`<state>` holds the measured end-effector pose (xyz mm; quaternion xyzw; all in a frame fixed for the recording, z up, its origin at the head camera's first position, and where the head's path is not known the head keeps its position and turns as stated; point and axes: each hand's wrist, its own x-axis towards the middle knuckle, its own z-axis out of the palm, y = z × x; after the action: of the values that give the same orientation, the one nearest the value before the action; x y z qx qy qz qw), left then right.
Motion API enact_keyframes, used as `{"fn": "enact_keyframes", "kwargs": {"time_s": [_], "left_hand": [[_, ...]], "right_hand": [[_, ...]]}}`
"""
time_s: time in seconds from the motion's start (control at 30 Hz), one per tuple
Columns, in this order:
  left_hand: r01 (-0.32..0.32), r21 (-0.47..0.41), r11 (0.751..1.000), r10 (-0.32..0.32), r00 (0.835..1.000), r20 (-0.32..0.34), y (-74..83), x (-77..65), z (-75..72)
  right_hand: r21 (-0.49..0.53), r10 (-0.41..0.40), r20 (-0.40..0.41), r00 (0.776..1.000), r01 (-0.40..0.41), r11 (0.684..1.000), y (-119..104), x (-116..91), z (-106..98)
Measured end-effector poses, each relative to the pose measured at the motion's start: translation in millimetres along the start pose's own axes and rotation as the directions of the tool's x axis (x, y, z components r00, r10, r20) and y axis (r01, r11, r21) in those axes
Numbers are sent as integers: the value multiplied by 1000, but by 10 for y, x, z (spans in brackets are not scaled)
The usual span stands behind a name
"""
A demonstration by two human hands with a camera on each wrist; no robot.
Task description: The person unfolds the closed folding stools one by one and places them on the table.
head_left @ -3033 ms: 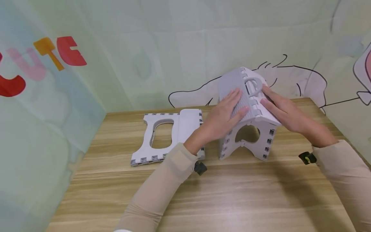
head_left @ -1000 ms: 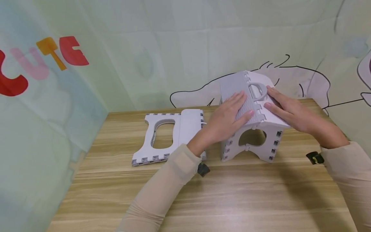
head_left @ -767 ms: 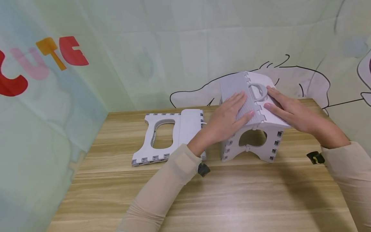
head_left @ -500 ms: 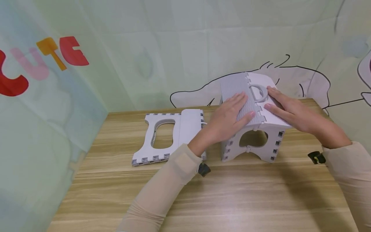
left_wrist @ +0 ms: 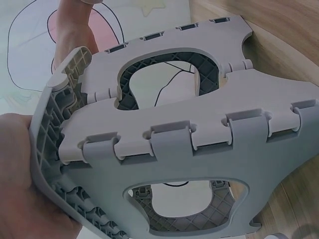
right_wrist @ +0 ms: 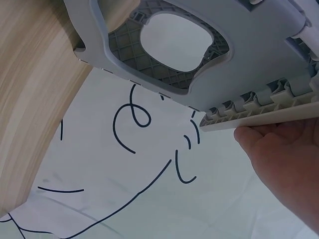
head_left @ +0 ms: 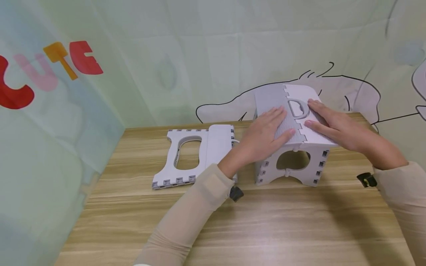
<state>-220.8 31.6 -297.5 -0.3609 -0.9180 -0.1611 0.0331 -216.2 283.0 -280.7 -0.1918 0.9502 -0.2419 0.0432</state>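
Note:
A white and grey folding step stool (head_left: 296, 162) stands unfolded on the right side of the table. Its hinged top is spread nearly flat, with a D-shaped carry handle (head_left: 303, 111) lying along the middle seam. My left hand (head_left: 266, 133) rests with straight fingers on the grey textured half. On the white half, my right hand (head_left: 342, 125) presses with outstretched fingers beside the handle. From the left wrist view, the stool's toothed hinges and legs (left_wrist: 164, 129) are spread apart beneath the top. Seen from the right wrist view, the right hand (right_wrist: 284, 159) lies against the top panel.
A second, folded white stool (head_left: 217, 144) lies flat on the wooden table (head_left: 266, 225), left of the standing one and partly behind the left forearm. A pale printed cloth (head_left: 213, 66) hangs behind and at the left of the table.
The standing stool's top has gone from a peaked roof shape to nearly flat as both hands press on it. Its legs have spread wider. The folded stool has stayed in place.

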Motion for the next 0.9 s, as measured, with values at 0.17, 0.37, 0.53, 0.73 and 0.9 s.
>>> {"fn": "enact_keyframes", "kwargs": {"time_s": [0.17, 0.37, 0.53, 0.73, 0.9], "left_hand": [[5, 22, 1000, -5, 1000, 13, 8, 3, -2], [9, 63, 998, -11, 999, 31, 26, 4, -23], [18, 76, 997, -21, 999, 46, 35, 12, -36], [20, 83, 996, -24, 998, 56, 40, 17, -44], [15, 84, 996, -20, 998, 56, 44, 11, -57]], "right_hand": [[-10, 5, 2, 1000, -5, 1000, 10, 0, 0], [-24, 11, 6, 1000, -10, 1000, 15, 2, -4], [-27, 3, 8, 1000, -3, 1000, 17, 1, -7], [-28, -6, 2, 1000, 6, 1000, 16, -4, -7], [-32, 1, 5, 1000, -1, 999, 10, 8, -12]]}}
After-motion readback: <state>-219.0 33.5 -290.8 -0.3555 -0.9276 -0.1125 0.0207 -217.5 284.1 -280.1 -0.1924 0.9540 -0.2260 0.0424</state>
